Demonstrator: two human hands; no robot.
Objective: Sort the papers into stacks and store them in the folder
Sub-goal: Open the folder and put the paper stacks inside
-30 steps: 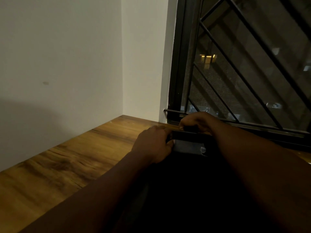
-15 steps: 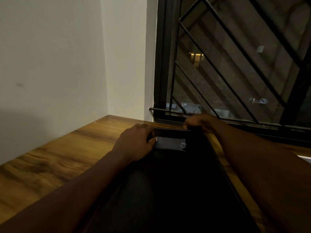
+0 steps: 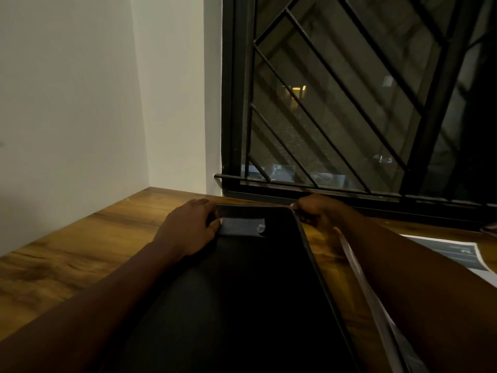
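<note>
1. Wooden worktop in a wall corner with a barred window behind it; it carries everything
2. Black folder lies flat on the worktop, its length running away from the person toward the sill, likely so both hands reach its far edge
3. Printed sheet lies flat to the right of the folder, part under the right forearm, not yet stored
4. Pale paper edge just beside the folder's right side; sheet or sleeve, cannot tell
5. Left hand grips the far left corner, thumb by the pale label, probably steadying
6. Right hand curled, pinching the far right corner, probably to lift or square the cover
</note>
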